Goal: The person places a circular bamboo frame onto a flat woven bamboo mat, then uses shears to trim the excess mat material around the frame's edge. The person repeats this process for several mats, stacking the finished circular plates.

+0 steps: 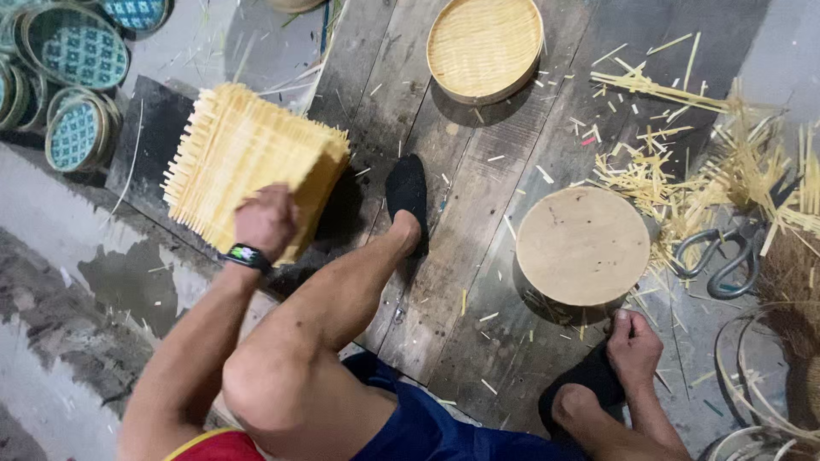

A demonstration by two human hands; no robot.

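My left hand (266, 218) grips the near edge of a stack of square woven bamboo mats (248, 162) that lies tilted on the dark boards; a dark wristwatch (248, 256) sits on that wrist. My right hand (634, 343) rests low at the right, fingers curled against my black-socked foot (589, 380), just below a round wooden block (582, 245). Whether it holds anything small is unclear. My other black-socked foot (407, 198) rests on the boards between the mats and the block.
A round woven bamboo tray (484, 44) lies at the top centre. Bamboo strips and offcuts (683, 171) litter the right side, with large scissors (726, 252) among them. Teal-patterned round baskets (73, 77) are stacked at the upper left. Bent bamboo hoops (760, 401) lie at the lower right.
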